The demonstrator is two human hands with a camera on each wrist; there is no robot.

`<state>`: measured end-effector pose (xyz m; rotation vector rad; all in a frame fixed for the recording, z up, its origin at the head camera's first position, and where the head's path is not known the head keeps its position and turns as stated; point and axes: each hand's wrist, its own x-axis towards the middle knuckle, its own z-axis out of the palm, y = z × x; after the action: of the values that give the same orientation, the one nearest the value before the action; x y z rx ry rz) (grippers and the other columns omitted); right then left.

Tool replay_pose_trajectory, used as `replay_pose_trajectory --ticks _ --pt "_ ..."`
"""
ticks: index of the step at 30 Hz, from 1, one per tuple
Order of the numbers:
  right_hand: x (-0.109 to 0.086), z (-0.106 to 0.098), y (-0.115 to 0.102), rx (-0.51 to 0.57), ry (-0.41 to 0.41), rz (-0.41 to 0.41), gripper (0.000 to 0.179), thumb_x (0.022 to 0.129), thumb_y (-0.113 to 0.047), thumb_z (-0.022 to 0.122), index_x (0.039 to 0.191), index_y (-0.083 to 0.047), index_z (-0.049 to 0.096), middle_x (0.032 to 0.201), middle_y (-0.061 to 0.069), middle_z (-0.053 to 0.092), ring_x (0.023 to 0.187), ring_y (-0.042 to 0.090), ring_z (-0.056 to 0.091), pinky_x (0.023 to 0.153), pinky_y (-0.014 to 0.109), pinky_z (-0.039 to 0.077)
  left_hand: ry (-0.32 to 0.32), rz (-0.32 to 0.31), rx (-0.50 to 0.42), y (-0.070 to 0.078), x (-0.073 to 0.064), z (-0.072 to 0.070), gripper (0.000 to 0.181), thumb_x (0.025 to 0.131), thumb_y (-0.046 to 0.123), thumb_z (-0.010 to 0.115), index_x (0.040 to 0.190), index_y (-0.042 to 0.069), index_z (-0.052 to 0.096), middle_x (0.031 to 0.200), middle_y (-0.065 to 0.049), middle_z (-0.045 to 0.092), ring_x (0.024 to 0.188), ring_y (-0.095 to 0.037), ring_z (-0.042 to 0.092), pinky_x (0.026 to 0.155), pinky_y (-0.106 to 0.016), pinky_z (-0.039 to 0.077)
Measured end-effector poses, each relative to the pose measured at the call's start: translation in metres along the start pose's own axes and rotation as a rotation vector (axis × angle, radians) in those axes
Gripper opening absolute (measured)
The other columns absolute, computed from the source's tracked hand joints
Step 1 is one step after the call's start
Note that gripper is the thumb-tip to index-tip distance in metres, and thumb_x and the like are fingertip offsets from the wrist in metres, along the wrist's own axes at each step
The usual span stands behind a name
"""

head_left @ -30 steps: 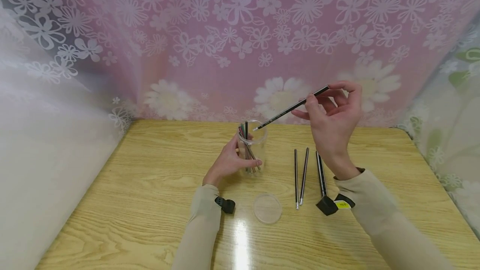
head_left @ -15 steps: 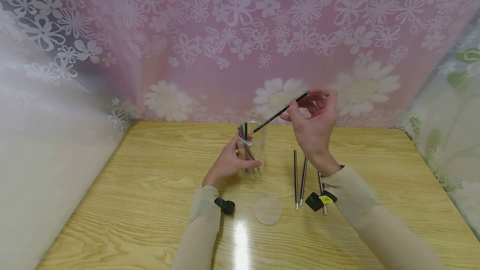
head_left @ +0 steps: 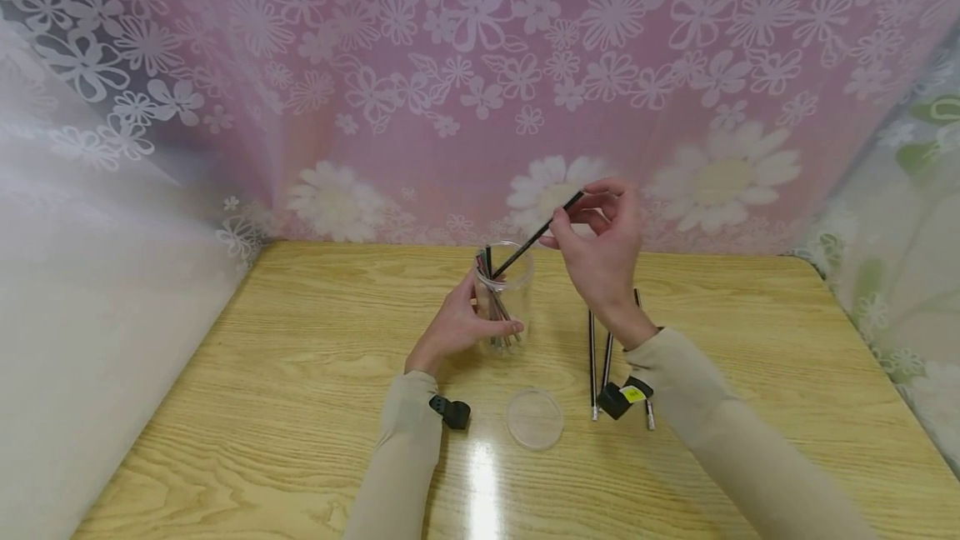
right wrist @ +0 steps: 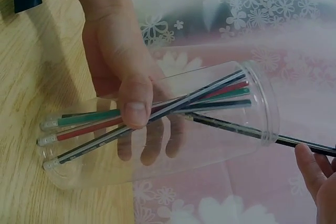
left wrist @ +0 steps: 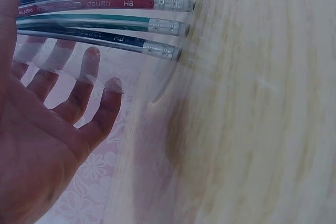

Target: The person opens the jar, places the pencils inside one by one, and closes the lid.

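Note:
My left hand (head_left: 459,322) grips a clear plastic jar (head_left: 517,307) round its side, holding it upright on the table. Inside lean several pencils (right wrist: 100,135), red, green and dark, with their eraser ends at the bottom. Between thumb and fingers my right hand (head_left: 603,252) pinches a black pencil (head_left: 542,232) near its upper end. That pencil slants down to the left through the jar's mouth, its eraser end inside the jar, as the right wrist view shows. In the left wrist view, the fingers (left wrist: 100,116) of my left hand spread behind the clear wall.
A clear round lid (head_left: 535,419) lies on the wooden table (head_left: 300,407) in front of the jar. More black pencils (head_left: 592,365) lie to its right, partly hidden under my right wrist. A pink flowered curtain (head_left: 420,107) hangs behind the table's far edge.
My right hand has moved left and down, bringing the pencil's eraser end from just above the jar's mouth to inside it. The left hand and jar have stayed in place.

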<state>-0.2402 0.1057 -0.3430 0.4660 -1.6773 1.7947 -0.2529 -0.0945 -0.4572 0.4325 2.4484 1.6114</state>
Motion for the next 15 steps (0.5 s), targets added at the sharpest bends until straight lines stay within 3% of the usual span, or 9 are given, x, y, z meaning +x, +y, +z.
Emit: replay_pose_trajectory --ticks 3,8,12,15 --pt "-0.0017 -0.0007 0.0028 -0.028 -0.036 0.05 0.039 0.09 0.012 0.066 0.118 -0.012 0.051 0.093 0.002 0.06 0.077 0.016 0.067 0.064 0.036 0.062 0.001 0.002 -0.001 -0.0006 0.0003 0.0005 0.103 0.074 0.045 0.091 0.159 0.037 0.033 0.149 0.005 0.052 0.136 -0.027 0.051 0.108 -0.057 0.045" --pt "-0.0036 -0.003 0.0074 -0.085 -0.101 0.091 0.029 0.093 0.003 0.07 0.117 0.001 0.053 0.091 0.008 0.063 0.072 0.017 0.07 0.068 0.038 0.062 0.004 0.009 -0.007 -0.0014 0.0009 0.0008 0.092 0.074 0.043 0.092 0.152 0.036 0.042 0.145 0.003 0.055 0.134 -0.025 0.052 0.106 -0.055 0.046" --pt "-0.0031 -0.0042 0.0098 -0.175 -0.152 0.071 0.023 0.096 -0.003 0.069 0.113 0.007 0.057 0.091 0.019 0.069 0.071 0.01 0.071 0.069 0.028 0.062 0.004 0.018 -0.014 -0.0019 0.0011 0.0006 0.087 0.074 0.042 0.092 0.148 0.038 0.044 0.145 0.004 0.054 0.133 -0.025 0.052 0.106 -0.054 0.046" --pt "-0.003 -0.005 0.0093 -0.272 -0.216 0.072 0.019 0.097 -0.006 0.069 0.111 0.004 0.06 0.091 0.02 0.073 0.076 0.009 0.071 0.07 0.022 0.06 0.003 0.029 -0.023 -0.0022 0.0011 0.0006 0.082 0.075 0.041 0.092 0.143 0.039 0.047 0.143 0.007 0.054 0.132 -0.024 0.053 0.106 -0.053 0.047"
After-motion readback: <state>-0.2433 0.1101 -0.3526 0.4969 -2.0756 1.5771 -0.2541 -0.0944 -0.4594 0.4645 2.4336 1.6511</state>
